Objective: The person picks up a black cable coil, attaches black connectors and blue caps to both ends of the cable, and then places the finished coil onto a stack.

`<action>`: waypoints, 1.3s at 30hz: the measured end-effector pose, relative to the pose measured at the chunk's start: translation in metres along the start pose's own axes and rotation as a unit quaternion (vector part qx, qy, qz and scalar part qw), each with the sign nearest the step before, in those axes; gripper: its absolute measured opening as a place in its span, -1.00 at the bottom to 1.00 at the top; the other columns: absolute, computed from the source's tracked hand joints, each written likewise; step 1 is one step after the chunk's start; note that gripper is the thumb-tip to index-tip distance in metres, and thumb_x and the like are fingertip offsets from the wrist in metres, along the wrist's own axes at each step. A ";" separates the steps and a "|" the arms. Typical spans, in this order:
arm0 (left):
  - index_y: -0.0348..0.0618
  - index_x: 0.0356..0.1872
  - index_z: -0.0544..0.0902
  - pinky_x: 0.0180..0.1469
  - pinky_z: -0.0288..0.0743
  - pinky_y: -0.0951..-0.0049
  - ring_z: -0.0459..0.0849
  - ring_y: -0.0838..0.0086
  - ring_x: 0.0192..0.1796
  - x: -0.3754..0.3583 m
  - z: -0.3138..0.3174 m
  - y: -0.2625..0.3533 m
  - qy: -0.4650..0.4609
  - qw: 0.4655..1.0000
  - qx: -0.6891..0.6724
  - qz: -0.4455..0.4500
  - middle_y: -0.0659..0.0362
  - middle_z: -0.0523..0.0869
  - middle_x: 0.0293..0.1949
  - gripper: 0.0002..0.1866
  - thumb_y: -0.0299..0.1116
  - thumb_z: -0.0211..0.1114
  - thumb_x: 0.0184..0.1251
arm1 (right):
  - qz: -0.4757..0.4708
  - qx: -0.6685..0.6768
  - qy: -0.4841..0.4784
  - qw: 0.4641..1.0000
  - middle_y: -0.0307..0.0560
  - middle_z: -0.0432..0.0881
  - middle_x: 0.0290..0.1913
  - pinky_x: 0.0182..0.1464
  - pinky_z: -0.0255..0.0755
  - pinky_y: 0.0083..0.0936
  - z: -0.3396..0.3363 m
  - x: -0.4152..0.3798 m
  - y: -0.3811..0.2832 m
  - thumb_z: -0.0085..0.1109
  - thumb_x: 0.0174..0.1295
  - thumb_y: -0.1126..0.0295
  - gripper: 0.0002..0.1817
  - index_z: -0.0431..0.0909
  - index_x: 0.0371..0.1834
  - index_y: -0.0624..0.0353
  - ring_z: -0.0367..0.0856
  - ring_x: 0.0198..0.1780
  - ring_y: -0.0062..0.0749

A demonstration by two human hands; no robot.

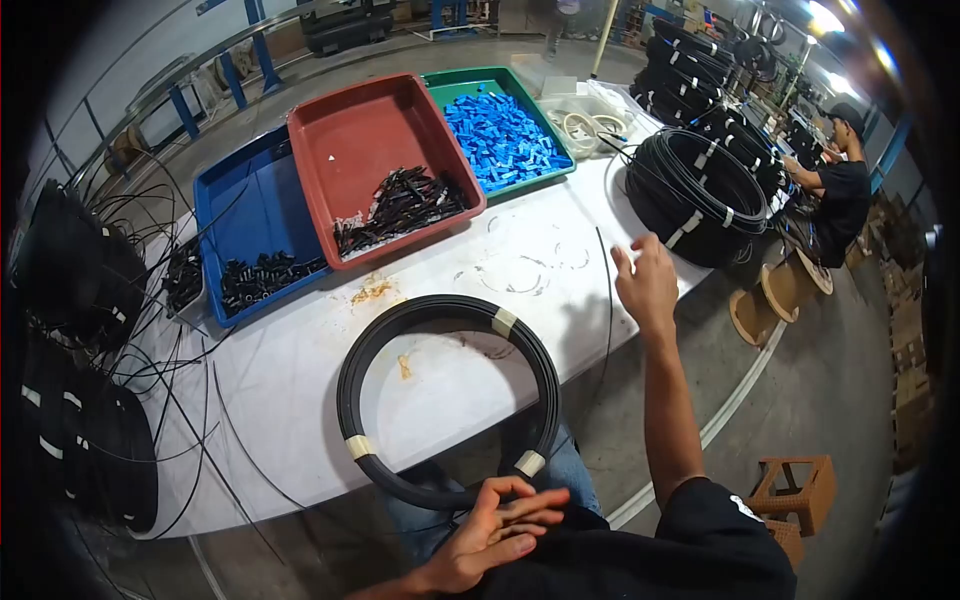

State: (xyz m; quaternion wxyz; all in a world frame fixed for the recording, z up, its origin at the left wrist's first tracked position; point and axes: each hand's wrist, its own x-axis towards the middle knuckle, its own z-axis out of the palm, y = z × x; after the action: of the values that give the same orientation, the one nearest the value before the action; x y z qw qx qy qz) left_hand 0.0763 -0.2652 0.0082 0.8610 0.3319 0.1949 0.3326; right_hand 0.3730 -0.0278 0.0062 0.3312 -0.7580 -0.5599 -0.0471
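Observation:
A coil of black cable (549,375), bound with strips of pale tape, lies on the white table and reaches over its front edge towards my lap. My left hand (497,535) is at the coil's near side, palm turned up and fingers stretched out, holding nothing. Over the table's right part, my right hand (648,285) is raised with its fingers loosely bent and the thumb apart from them; nothing shows in its grasp. Just left of it, a loose black cable end (609,290) runs across the table and over the front edge.
Behind the coil stand a blue tray (260,200) with black parts, a red tray (350,120) with dark pieces and a green tray (545,125) of blue pieces. Cable coils (690,190) are stacked at right, more (90,440) at left. A person (840,190) works at far right.

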 end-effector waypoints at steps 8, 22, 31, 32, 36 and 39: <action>-0.14 0.08 0.48 0.22 0.46 0.21 0.71 0.26 0.10 -0.009 -0.018 0.061 0.090 0.804 0.542 0.229 -0.02 0.71 0.12 -0.43 -0.07 0.53 0.19 | 0.033 0.064 -0.112 0.991 0.22 0.71 -0.22 -0.05 0.53 -0.02 0.059 -0.012 0.007 0.40 0.14 0.38 -0.69 0.57 -0.11 0.26 0.69 -0.11 0.20; 0.31 0.33 0.55 -0.35 0.37 0.45 0.54 0.53 -0.48 -0.011 -0.057 0.024 0.089 0.491 0.849 0.176 0.35 0.46 -0.50 -0.29 0.07 0.43 0.06 | -0.014 0.105 -0.240 0.965 0.16 0.74 -0.25 -0.07 0.52 -0.08 0.063 -0.028 -0.049 0.26 0.15 0.50 -0.90 0.65 -0.30 0.30 0.69 -0.15 0.13; 0.40 0.35 0.53 -0.35 0.48 0.54 0.51 0.59 -0.56 -0.007 -0.056 0.002 0.148 0.465 0.847 0.209 0.37 0.53 -0.51 -0.41 -0.02 0.37 0.24 | -0.006 0.391 -0.488 0.780 -0.26 0.53 -0.32 -0.45 0.32 -0.65 0.050 -0.008 -0.060 0.16 0.37 0.56 -0.93 0.55 -0.13 0.25 0.48 -0.50 -0.68; 0.38 0.35 0.53 -0.32 0.51 0.54 0.59 0.59 -0.47 -0.005 -0.053 0.000 0.147 0.462 0.856 0.180 0.35 0.62 -0.42 -0.40 -0.01 0.38 0.24 | -0.031 0.418 -0.505 0.754 -0.31 0.47 -0.22 -0.46 0.24 -0.71 0.047 0.000 -0.067 0.14 0.39 0.55 -0.90 0.51 -0.08 0.21 0.39 -0.50 -0.75; 0.24 0.30 0.54 -0.19 0.57 0.36 0.72 0.39 -0.18 0.014 -0.058 0.021 0.082 0.544 0.786 0.282 0.27 0.72 -0.11 -0.31 -0.02 0.47 0.05 | -0.117 0.429 -0.324 0.835 -0.37 0.49 -0.27 -0.43 0.21 -0.74 0.063 0.033 -0.105 0.24 0.36 0.52 -0.95 0.56 -0.20 0.20 0.33 -0.42 -0.82; 0.04 0.12 0.63 -0.12 0.58 0.28 0.75 0.32 -0.16 0.011 -0.044 0.071 0.083 0.626 0.709 0.315 0.25 0.75 -0.10 -0.45 -0.19 0.49 0.02 | -0.037 0.496 -0.302 0.813 -0.39 0.50 -0.35 -0.36 0.27 -0.74 0.086 0.050 -0.127 0.28 0.35 0.50 -0.94 0.58 -0.20 0.19 0.40 -0.31 -0.79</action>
State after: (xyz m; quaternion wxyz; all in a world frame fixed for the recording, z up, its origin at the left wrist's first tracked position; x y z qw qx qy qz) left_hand 0.0278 -0.1982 0.0258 0.1829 0.8516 0.3246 0.3687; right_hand 0.2538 0.0805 0.0189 0.4743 -0.4455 -0.6071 0.4561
